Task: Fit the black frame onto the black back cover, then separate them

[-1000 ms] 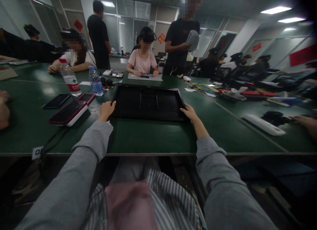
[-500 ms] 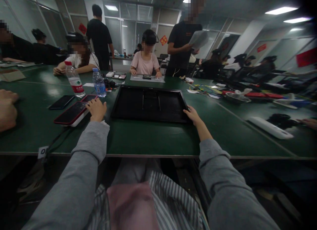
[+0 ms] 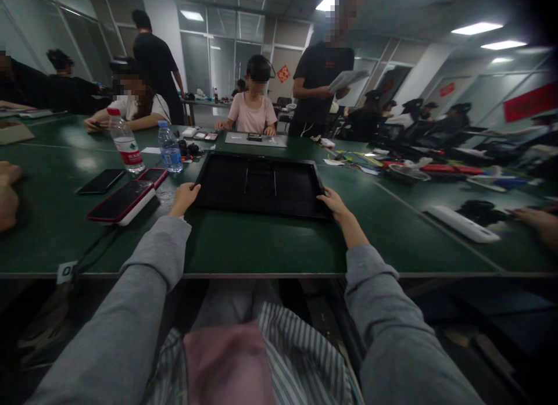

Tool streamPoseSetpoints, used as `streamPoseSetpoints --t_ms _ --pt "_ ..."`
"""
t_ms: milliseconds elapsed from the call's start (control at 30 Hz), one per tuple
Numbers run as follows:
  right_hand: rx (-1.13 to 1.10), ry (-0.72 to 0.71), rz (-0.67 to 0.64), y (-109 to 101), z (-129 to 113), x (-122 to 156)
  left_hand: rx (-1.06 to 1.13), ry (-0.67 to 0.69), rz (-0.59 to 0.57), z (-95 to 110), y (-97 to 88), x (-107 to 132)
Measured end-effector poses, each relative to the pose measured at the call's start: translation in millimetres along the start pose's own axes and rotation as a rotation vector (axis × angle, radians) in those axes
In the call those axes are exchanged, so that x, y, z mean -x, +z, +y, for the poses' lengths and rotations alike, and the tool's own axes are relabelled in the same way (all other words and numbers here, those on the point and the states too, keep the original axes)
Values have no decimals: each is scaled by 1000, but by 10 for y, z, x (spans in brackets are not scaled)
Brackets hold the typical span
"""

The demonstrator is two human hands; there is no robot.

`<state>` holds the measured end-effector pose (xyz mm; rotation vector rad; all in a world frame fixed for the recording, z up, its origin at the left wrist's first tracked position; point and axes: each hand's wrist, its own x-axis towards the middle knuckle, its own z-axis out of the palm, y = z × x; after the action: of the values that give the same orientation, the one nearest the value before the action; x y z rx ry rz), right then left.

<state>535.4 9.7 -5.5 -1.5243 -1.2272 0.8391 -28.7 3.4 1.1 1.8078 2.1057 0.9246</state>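
A shallow black rectangular tray [image 3: 218, 184] with a raised rim lies on the green table in front of me. Two thin light bars run across its middle. My left hand [image 3: 183, 199] is closed at the tray's left edge, near its front corner. At the opposite edge my right hand [image 3: 335, 203] grips the rim, thumb on top and fingers around the outside. Left of my left hand lies a red-framed phone [image 3: 122, 200] on a white block; a smaller red-edged device [image 3: 151, 176] adjoins it.
A red-capped bottle [image 3: 126, 143], a blue-capped bottle [image 3: 171, 149] and a dark phone [image 3: 102, 181] are on the left of the green table [image 3: 261, 245]. To the right are a white bar [image 3: 462, 223] and a clear bowl [image 3: 407, 172]. Other people sit and stand around.
My left hand has moved right, away from the small red-edged device, and closed on the tray's left edge. My right hand stays on the right edge. The view has shifted slightly.
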Motion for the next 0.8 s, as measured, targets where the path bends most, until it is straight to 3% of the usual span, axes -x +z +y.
streamPoseSetpoints --t_ms 200,400,700,800 --pt "-12 -48 97 24 29 -59 -23 -9 28 69 -4 84" --pt "-11 -96 183 -139 14 -55 -23 64 35 99 3 92" --pt "89 -114 611 -525 42 116 -36 26 45 39 -9 60" --pt "170 -209 547 -627 -14 241 -32 14 45 36 -26 56"
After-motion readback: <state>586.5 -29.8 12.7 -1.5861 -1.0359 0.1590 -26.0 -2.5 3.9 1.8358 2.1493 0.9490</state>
